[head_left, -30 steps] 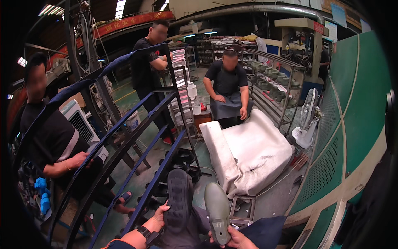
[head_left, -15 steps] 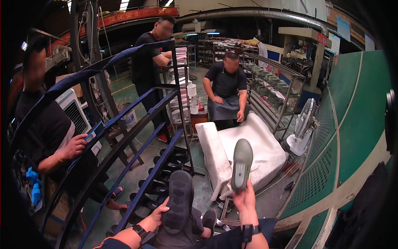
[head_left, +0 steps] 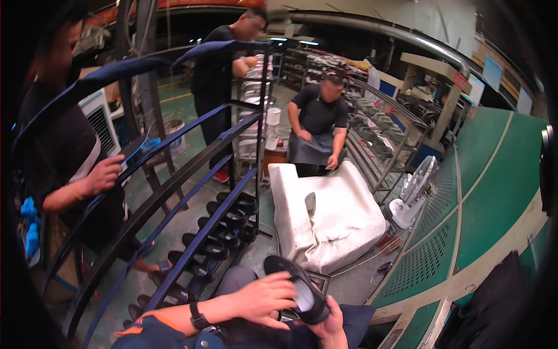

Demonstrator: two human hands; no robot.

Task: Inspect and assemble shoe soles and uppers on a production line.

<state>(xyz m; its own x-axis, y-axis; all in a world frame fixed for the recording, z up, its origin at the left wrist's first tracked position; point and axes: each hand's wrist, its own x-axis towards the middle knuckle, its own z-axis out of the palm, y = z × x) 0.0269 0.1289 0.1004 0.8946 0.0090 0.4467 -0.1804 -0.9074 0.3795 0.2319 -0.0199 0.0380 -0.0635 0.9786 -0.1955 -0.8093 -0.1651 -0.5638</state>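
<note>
A black shoe (head_left: 317, 312) with a light insole (head_left: 303, 295) is tilted over my lap, its opening facing up. My right hand (head_left: 332, 320) grips it at the near end. Over the shoe's opening lies my left hand (head_left: 270, 295), fingers outstretched and touching the upper's edge. Ahead, a grey-green shoe last (head_left: 310, 204) leans on the white padded block (head_left: 354, 198), near its raised left part.
At left stands a black metal rack (head_left: 192, 168) with blue-wrapped bars and several black shoes (head_left: 212, 244) low on it. A seated person (head_left: 319, 116) faces me behind the block. Two people stand left. A white fan (head_left: 415, 186) and green panels (head_left: 465, 221) stand right.
The grey-green last has left my right hand and rests on the white block. My right hand now holds the black shoe, turned opening-up; my left hand has moved rightward over it.
</note>
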